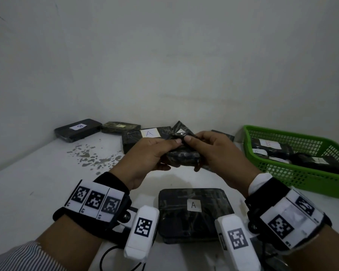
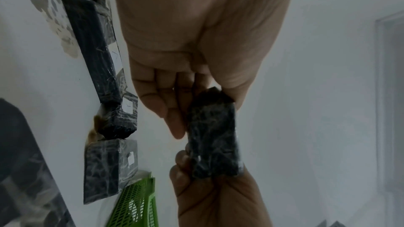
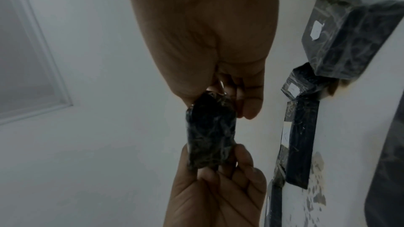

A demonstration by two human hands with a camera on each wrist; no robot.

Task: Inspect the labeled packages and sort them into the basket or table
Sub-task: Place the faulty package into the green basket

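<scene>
Holding one small dark package (image 1: pixel 181 159) above the bench (image 1: pixel 37 184), we note left hand (image 1: pixel 145 159) and right hand (image 1: pixel 221 155) both grasping it.

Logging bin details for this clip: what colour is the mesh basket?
Bright green; the basket shows best in the head view, at the table's right.

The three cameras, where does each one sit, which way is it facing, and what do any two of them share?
Head: worn on the head, looking forward and down at the table, green basket and wall; both forearms, wristbands and hands show.
Left wrist: on the left wrist, looking along the left hand at the held package; the right hand faces it.
Right wrist: mirrored, along the right hand, with the left hand opposite.
Shared: all views show both hands gripping that one dark wrapped package.
</scene>
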